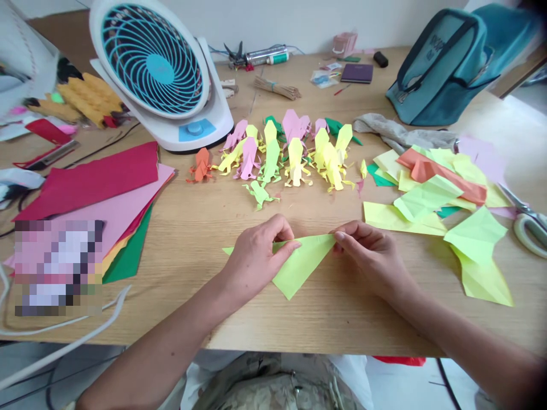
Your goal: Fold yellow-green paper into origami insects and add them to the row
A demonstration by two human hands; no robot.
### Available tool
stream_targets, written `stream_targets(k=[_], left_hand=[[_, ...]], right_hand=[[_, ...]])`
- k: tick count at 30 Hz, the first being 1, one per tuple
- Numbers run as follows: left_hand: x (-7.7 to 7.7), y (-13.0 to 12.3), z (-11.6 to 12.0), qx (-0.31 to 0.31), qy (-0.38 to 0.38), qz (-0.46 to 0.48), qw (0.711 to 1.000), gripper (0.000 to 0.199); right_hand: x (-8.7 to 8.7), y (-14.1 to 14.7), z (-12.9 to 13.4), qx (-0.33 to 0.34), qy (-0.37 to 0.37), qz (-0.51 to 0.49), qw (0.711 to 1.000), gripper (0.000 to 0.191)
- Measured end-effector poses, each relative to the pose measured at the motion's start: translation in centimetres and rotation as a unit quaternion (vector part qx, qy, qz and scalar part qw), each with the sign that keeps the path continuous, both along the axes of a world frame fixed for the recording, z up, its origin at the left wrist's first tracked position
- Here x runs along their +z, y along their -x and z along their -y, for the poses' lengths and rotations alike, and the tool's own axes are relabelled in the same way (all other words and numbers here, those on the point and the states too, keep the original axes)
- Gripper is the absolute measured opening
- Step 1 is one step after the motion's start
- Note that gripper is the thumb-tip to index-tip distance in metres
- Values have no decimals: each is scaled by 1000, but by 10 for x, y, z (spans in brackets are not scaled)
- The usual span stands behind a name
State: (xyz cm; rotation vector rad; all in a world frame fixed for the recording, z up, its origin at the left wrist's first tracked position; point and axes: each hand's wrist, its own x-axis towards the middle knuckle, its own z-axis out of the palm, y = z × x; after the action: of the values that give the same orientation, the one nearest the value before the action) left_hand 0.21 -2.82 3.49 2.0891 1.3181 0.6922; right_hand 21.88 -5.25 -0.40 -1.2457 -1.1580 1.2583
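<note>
A yellow-green sheet of paper (301, 266), folded into a triangle, is held between my hands above the front of the wooden table (179, 319). My left hand (258, 256) pinches its upper edge near the middle, thumb in front. At the right corner, my right hand (370, 250) grips the paper between thumb and fingers. One corner sticks out to the left behind my left hand. Just beyond stand several folded paper figures with thin legs, among them a small green one (259, 194), a yellow one (296, 162) and an orange one (201, 165).
A white fan (160, 69) stands at the back left. Coloured paper sheets (106, 176) lie on the left beside a white cable (85, 316). To the right are loose paper pieces (427, 196) and scissors (532, 222). A teal bag (444, 68) stands at the back right.
</note>
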Motion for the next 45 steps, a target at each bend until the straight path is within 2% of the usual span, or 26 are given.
stream_targets(k=[3,6,8,12,17,25,33,38,45], left_hand=[[-2,1,-1,-12,4,19,1000,18],[-4,3,-3,-49,1,14,999,8],[-4,4,-4,-59,2,8,998,13],[-2,4,-4,-61,11,12,998,15],[-1,2,-4,-62,16,13,998,16],[-2,-3,1,-76,12,25,997,16],[0,-3,2,-87,6,22,996,15],[0,-1,0,-85,9,15,996,16],[1,2,-2,-89,13,21,996,16]], right_hand=[[0,-1,0,-4,-1,2,1000,22],[-2,-2,0,-1,-3,3,1000,22],[-3,-4,0,4,-6,1,1000,22],[-3,-4,0,9,-5,-8,1000,22],[5,3,-1,23,0,-10,1000,24],[6,11,1,85,27,9,996,33],[8,8,-2,82,20,2,996,38],[6,3,-4,54,15,9,998,40],[-4,-11,-2,88,9,28,996,43]])
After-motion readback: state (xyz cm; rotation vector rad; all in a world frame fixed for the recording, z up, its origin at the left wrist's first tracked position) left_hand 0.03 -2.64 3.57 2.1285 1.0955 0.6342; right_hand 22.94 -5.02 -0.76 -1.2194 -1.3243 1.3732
